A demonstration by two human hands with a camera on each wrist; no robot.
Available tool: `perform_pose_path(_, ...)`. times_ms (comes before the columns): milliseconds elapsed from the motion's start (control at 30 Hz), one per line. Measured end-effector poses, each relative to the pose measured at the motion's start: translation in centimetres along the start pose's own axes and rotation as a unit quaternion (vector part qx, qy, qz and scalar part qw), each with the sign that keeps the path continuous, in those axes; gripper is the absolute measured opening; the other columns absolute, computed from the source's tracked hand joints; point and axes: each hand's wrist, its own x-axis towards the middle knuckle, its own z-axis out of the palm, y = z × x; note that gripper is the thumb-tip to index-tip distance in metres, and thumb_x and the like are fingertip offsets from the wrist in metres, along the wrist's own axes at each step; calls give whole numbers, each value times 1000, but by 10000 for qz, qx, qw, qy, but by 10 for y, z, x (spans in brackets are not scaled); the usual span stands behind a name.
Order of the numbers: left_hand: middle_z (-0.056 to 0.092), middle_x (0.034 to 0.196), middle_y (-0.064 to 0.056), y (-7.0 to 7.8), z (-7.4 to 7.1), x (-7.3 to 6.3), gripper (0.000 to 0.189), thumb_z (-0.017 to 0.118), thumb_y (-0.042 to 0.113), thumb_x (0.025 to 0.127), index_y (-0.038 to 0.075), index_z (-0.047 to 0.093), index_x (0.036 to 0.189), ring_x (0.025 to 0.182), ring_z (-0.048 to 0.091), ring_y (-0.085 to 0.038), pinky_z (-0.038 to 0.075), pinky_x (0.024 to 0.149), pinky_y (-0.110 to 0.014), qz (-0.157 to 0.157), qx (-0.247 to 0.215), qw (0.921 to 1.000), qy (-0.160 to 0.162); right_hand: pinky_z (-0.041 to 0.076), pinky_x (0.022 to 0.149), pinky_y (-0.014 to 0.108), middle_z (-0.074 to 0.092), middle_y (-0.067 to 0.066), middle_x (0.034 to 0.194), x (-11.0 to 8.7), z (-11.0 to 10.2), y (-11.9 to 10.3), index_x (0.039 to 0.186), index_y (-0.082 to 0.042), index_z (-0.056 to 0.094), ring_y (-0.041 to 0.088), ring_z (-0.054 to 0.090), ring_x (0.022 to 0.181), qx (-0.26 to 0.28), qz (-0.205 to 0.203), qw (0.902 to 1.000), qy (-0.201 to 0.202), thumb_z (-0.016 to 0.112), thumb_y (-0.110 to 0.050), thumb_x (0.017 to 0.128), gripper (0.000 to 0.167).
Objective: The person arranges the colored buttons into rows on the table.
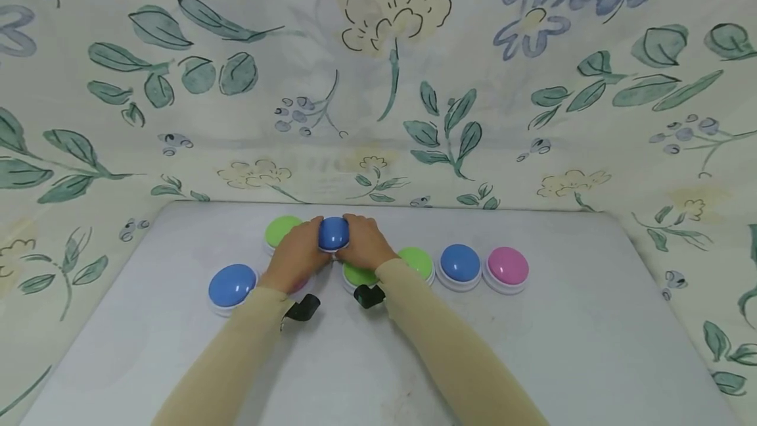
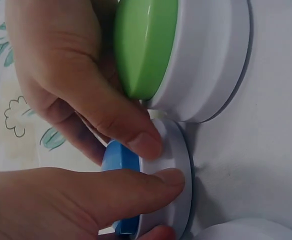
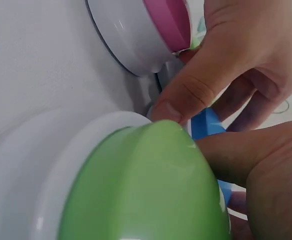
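A push button with a blue dome and white base (image 1: 334, 234) is held by both hands near the table's back edge. My left hand (image 1: 298, 254) grips its left side, and my right hand (image 1: 365, 243) grips its right side. Seen from the left wrist, both thumbs press the white base (image 2: 173, 150) beside the blue dome (image 2: 121, 155). A green button (image 3: 151, 185) stands close by my right hand. Beneath my left hand a pink button (image 3: 168, 20) is partly covered. Another green button (image 1: 282, 230) sits behind the left hand.
Left of the hands stands a blue button (image 1: 232, 285). To the right are a green button (image 1: 417, 261), a blue button (image 1: 460, 263) and a pink button (image 1: 507, 266) in a row. A floral cloth (image 1: 319, 84) hangs behind the white table (image 1: 562, 354).
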Motion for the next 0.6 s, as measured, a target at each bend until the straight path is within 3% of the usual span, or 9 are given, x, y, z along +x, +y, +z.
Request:
perform_pose_path(300, 63, 124, -32, -3, -5, 7, 65, 78, 12, 83, -14, 50, 135, 114, 61, -46, 47, 104, -59, -41, -40, 9995, -305, 42, 113, 41, 55, 15, 143, 1, 2, 0, 147, 0, 45, 32, 49, 130, 130, 143, 9997, 180, 81, -21, 85, 74)
perform_pose_path(600, 61, 128, -31, -4, -9, 4, 68, 80, 14, 84, -13, 49, 138, 118, 60, -47, 45, 106, -59, 63, -223, 9997, 39, 41, 114, 42, 56, 15, 142, -2, 1, -3, 146, 1, 46, 32, 49, 132, 269, -15, 9984, 502, 79, -24, 87, 72)
